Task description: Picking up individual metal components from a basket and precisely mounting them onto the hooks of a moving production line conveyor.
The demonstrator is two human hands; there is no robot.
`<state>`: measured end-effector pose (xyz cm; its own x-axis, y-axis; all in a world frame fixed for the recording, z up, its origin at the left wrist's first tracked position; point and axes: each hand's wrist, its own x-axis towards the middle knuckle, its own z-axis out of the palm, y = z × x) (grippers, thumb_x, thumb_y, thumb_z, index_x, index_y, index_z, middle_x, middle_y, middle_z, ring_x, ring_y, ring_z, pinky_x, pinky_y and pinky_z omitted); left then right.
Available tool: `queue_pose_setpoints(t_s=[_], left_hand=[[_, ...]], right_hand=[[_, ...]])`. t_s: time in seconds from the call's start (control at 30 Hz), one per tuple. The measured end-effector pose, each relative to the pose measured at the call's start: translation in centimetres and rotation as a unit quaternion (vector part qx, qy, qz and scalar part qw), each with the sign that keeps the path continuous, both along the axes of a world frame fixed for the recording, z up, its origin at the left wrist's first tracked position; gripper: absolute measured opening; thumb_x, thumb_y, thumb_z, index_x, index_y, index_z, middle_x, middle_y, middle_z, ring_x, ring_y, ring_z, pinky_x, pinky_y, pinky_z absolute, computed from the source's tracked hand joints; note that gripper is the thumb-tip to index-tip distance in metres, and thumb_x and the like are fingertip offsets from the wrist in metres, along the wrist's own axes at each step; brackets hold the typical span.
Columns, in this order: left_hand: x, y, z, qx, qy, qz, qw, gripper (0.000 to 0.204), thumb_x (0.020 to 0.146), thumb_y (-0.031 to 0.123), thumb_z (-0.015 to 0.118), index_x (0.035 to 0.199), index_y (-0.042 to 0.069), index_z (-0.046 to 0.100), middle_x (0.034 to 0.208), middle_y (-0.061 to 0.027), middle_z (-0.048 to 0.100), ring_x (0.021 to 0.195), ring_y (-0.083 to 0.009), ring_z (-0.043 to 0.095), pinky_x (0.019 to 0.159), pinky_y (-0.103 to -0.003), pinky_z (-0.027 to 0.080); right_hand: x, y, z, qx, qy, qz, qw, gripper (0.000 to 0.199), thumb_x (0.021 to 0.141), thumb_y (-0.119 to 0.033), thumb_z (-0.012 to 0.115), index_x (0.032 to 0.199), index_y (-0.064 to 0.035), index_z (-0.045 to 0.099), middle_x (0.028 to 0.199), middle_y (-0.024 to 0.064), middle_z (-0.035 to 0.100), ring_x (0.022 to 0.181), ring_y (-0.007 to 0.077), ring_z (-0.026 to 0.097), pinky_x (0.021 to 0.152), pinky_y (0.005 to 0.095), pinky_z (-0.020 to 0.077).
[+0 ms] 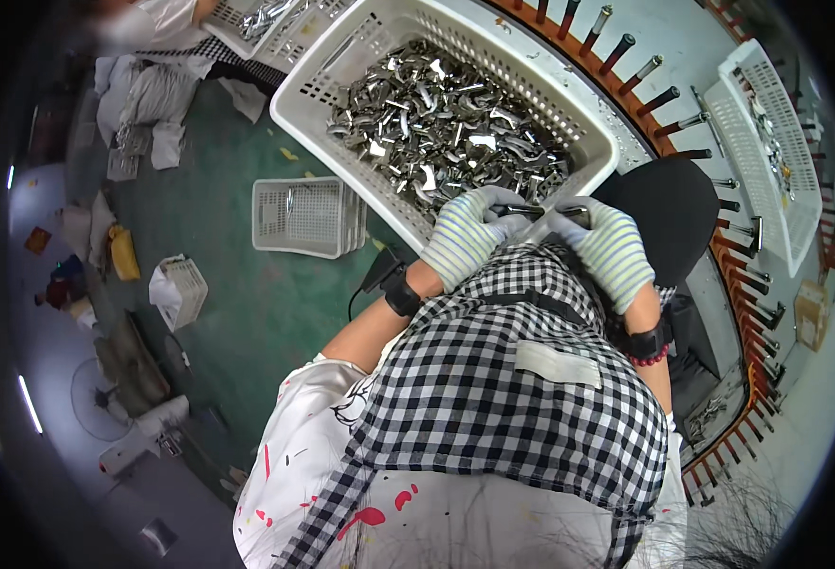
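Observation:
Both my hands wear pale striped work gloves and meet at the near rim of a large white plastic basket (599, 156). A heap of small shiny curved metal parts (450, 128) fills the basket floor. My left hand (463, 237) is closed on a dark, glossy slim metal piece (520, 210), which sticks out past the fingertips. Just to its right, my right hand (612, 248) pinches another dark metal piece (577, 216). The exact kind of these pieces is too small to tell. A black-and-white checked apron (493, 379) lies below my hands.
A curved rack (645, 114) of upright hammer-like tools runs along the right. Beyond it stands a white basket (773, 152) with metal pieces. Stacked white crates (308, 218) sit on the green floor (237, 351) at left. Another person's sleeve (156, 24) shows at far left.

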<state>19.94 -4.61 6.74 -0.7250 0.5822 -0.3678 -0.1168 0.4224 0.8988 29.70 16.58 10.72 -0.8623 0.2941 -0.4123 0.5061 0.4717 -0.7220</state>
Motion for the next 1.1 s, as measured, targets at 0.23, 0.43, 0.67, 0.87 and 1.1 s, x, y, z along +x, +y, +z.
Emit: queue_pose_setpoints(t_s=[0.23,0.43,0.67,0.87,1.1], left_hand=[[1.2,-2.2,-0.9,0.062,0.127,0.066,0.988,0.03,0.089,0.011,0.083,0.118,0.005,0.077,0.099,0.0012,0.074,0.081,-0.0052,0.054,0.072,-0.022,0.049],[2.7,-3.5,-1.5,0.09,0.054,0.066,0.992,0.033,0.092,0.012,0.082,0.123,0.004,0.075,0.108,-0.0004,0.075,0.087,-0.0067,0.061,0.078,-0.025,0.053],[1.8,-4.7,-0.3,0.201,0.028,0.118,0.972,0.03,0.092,0.006,0.08,0.121,0.003,0.074,0.115,-0.005,0.076,0.1,-0.0107,0.066,0.09,-0.028,0.054],[0.7,-3.7,1.0,0.213,0.021,0.091,0.972,0.031,0.091,0.001,0.081,0.121,0.003,0.074,0.112,-0.0023,0.074,0.094,-0.0079,0.065,0.087,-0.025,0.055],[-0.2,-2.4,2.9,0.242,-0.075,0.066,0.965,0.031,0.09,0.0,0.081,0.12,0.003,0.073,0.111,-0.0046,0.076,0.101,-0.0125,0.069,0.091,-0.027,0.057]], right_hand=[[2.6,0.7,-0.7,0.013,0.097,0.02,0.995,0.035,0.097,-0.022,0.075,0.125,0.0001,0.073,0.105,0.022,0.077,0.091,0.0292,0.076,0.084,0.0394,0.0592],[2.8,-2.4,-0.9,-0.001,0.123,-0.009,0.992,0.032,0.098,-0.02,0.074,0.126,-0.0034,0.074,0.106,0.0242,0.076,0.096,0.037,0.075,0.087,0.0423,0.0584],[1.2,-4.4,-0.2,0.039,0.179,0.007,0.983,0.034,0.098,-0.025,0.076,0.128,-0.0076,0.074,0.109,0.0211,0.078,0.1,0.0366,0.076,0.089,0.0411,0.0588],[1.4,-4.7,-0.7,0.035,0.176,-0.045,0.983,0.036,0.097,-0.025,0.078,0.128,-0.0075,0.074,0.111,0.0209,0.078,0.103,0.0371,0.076,0.09,0.0411,0.059],[2.0,-4.7,-0.1,0.046,0.192,-0.082,0.977,0.035,0.099,-0.024,0.075,0.129,-0.0065,0.074,0.112,0.0208,0.077,0.104,0.0338,0.075,0.091,0.0406,0.058]])
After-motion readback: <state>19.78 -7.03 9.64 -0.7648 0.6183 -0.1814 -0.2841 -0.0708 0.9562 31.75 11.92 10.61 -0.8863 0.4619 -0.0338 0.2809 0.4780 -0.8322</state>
